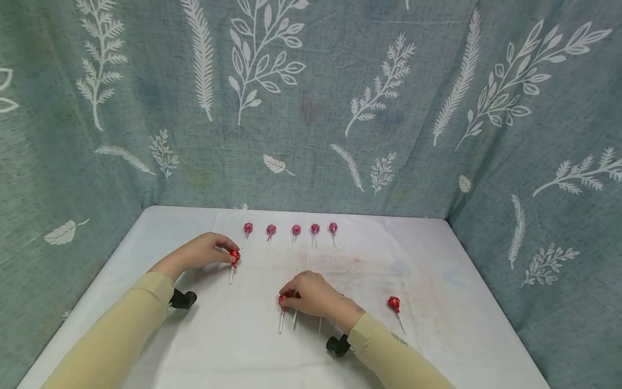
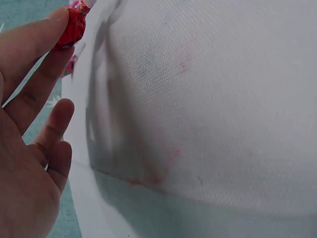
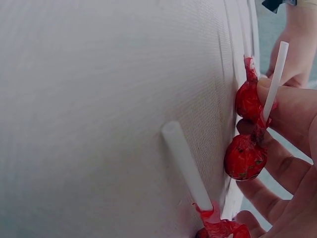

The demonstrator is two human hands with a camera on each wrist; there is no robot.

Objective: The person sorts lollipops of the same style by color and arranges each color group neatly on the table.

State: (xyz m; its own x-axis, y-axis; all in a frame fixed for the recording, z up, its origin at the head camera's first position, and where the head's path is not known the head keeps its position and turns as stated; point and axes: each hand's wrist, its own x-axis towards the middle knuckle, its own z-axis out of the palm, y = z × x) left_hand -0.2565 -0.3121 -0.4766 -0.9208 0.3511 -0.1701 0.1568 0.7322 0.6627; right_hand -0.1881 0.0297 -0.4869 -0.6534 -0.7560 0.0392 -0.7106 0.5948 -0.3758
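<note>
At the left of the table, my left hand [image 1: 206,251] pinches a red-wrapped lollipop [image 1: 235,256] by its head, the white stick pointing toward me. The left wrist view has this red wrapper [image 2: 74,27] between thumb and fingertip, the other fingers loosely bent. Near the middle, my right hand [image 1: 311,294] holds another red lollipop [image 1: 282,301] between thumb and finger. Two more red lollipops lie partly hidden under that hand; the right wrist view shows the nearer head [image 3: 246,156] close to the fingers and a white stick [image 3: 185,166] lower down.
Several pink lollipops [image 1: 296,230] form a row across the back of the white table [image 1: 218,346], sticks toward me. One red lollipop [image 1: 394,303] lies alone to the right of my right hand. A green leaf-patterned cloth [image 1: 311,119] hangs behind and at both sides.
</note>
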